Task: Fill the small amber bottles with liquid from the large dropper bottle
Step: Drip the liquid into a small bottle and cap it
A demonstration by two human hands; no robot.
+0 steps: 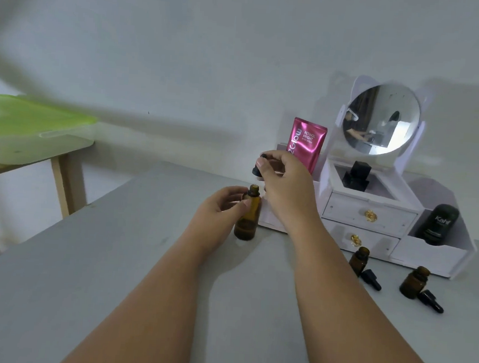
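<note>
2 bare forearms reach up from the bottom edge, their elbows cut off by the frame, over a grey table (81,283). To the right, 2 small amber bottles (359,258) (413,282) stand uncapped, each with a black dropper cap (371,279) (431,301) lying just beside it. Farther on, the left hand (219,205) grips the large amber bottle (248,218), fingers curled round its side; it stands upright on the table with its neck open. Above it the right hand (285,182) pinches the black dropper top (258,165); its glass tube is hidden behind the fingers. Behind stands a white organiser (370,214) with a round mirror (380,119), a pink tube (307,143) and a black Kahf container (440,224). At left, a green-lidded box (30,127) is cut off by the edge.
</note>
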